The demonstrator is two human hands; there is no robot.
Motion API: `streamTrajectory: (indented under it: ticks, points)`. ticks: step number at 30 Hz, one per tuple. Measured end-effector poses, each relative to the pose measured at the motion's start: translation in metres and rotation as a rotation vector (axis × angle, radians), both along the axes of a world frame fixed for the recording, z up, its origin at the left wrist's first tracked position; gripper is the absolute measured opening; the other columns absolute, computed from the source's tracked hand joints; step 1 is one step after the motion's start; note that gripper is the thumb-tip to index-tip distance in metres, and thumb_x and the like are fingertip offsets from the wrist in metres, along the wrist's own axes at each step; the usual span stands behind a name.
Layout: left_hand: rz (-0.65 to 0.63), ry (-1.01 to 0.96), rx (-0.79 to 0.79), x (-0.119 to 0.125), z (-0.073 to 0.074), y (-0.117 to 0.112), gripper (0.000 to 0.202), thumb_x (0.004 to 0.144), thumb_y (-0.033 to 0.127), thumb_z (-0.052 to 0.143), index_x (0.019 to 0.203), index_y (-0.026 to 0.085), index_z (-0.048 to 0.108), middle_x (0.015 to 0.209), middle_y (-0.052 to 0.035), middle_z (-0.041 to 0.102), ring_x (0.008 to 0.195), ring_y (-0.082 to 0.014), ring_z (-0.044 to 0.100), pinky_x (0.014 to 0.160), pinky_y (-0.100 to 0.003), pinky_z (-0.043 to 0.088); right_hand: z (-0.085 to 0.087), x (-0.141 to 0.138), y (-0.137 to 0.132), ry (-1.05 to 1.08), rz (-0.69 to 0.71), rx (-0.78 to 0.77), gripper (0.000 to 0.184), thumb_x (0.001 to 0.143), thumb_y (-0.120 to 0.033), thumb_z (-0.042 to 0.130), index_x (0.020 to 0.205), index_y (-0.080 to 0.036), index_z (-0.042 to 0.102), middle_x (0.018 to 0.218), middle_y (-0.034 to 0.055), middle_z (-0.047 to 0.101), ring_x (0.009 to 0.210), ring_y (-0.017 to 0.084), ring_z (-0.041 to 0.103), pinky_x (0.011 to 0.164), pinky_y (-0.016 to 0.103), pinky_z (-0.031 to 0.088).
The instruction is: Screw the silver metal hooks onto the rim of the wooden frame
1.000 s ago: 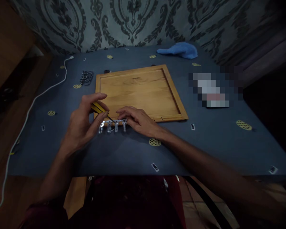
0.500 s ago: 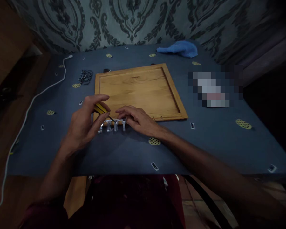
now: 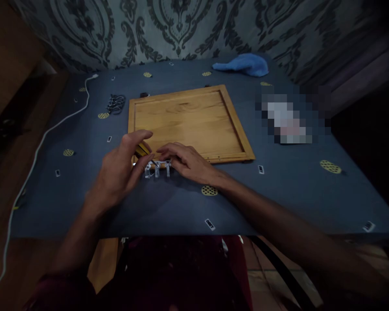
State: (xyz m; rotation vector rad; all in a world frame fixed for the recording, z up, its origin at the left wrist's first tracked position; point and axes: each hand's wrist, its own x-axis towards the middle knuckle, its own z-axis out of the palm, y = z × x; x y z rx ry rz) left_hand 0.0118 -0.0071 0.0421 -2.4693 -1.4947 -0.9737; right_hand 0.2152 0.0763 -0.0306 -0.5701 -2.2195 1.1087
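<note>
Your L hand sits at the front-left corner of the wooden board, fingers curled in and clamped on a yellow/black screwdriver. Only a bit of the handle shows betw. thumb and index; the thumb stretches out over the top. The dark shaft runs down and to the right, w/ the tip on the hook rail, approx. at its middle.

Your R hand comes in from the right, palm down. Its fingers lie close together across the rail's right end and touch it. Can't tell if the thumb pinches underneath, as it's hidden.

The hook rail is a small silver metal strip w/ several hooks. It lies flat on the table just at the board's near edge, touching it or v. close; too dim to say which. The hooks point toward you. Its left end is covered by your L fingers.

Other items:
- A blue cloth lies bunched at the far edge, near the patterned wall.
- A bunch of dark metal hooks lies just left of the board's far-left corner.
- A white cable runs along the left side of the table and off its edge.
- A blurred-out item lies right of the board, well apart from both hands.
</note>
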Motion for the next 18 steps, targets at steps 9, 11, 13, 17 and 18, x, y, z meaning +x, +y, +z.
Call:
streamTrajectory:
  ticks: [9, 11, 13, 17, 18]
  points:
    - [0.010, 0.000, 0.044, 0.010, 0.001, -0.003, 0.040, 0.099, 0.019, 0.059, 0.136, 0.023, 0.046, 0.118, -0.0056, 0.070, 0.094, -0.0173, 0.074, 0.079, -0.027, 0.061, 0.002, -0.001, -0.001, 0.002, -0.017, 0.003, 0.041, 0.082, -0.007, 0.043, 0.118, -0.018, 0.059, 0.108, 0.0084, 0.073, 0.104, 0.023, 0.069, 0.089, 0.041, 0.053]
    - [0.013, 0.011, 0.053, 0.012, 0.001, -0.003, 0.040, 0.098, 0.018, 0.059, 0.136, 0.023, 0.046, 0.119, -0.0059, 0.070, 0.095, -0.0173, 0.075, 0.080, -0.026, 0.061, 0.002, -0.001, -0.001, 0.002, -0.014, -0.011, 0.041, 0.082, -0.008, 0.043, 0.118, -0.018, 0.059, 0.110, 0.0089, 0.073, 0.105, 0.023, 0.069, 0.091, 0.041, 0.053]
    - [0.022, 0.024, 0.059, 0.014, 0.002, -0.004, 0.041, 0.098, 0.016, 0.059, 0.136, 0.023, 0.046, 0.119, -0.0061, 0.071, 0.098, -0.0184, 0.075, 0.081, -0.027, 0.061, 0.002, -0.001, -0.001, 0.001, -0.012, -0.018, 0.042, 0.082, -0.008, 0.043, 0.119, -0.018, 0.059, 0.111, 0.0091, 0.073, 0.106, 0.023, 0.069, 0.092, 0.042, 0.054]
    - [0.056, 0.048, 0.076, 0.019, 0.002, -0.005, 0.038, 0.098, 0.018, 0.060, 0.134, 0.021, 0.047, 0.117, -0.0072, 0.071, 0.097, -0.0207, 0.075, 0.078, -0.028, 0.061, 0.000, -0.002, 0.000, 0.002, -0.017, -0.002, 0.044, 0.080, -0.008, 0.043, 0.119, -0.017, 0.060, 0.110, 0.0096, 0.073, 0.106, 0.023, 0.069, 0.093, 0.042, 0.053]
    - [0.064, 0.053, 0.077, 0.020, 0.002, -0.005, 0.037, 0.098, 0.019, 0.059, 0.133, 0.021, 0.048, 0.116, -0.0075, 0.071, 0.096, -0.0209, 0.076, 0.077, -0.028, 0.061, 0.000, -0.002, 0.000, 0.001, -0.017, -0.002, 0.044, 0.080, -0.008, 0.043, 0.120, -0.017, 0.060, 0.110, 0.0099, 0.073, 0.105, 0.023, 0.069, 0.092, 0.042, 0.053]
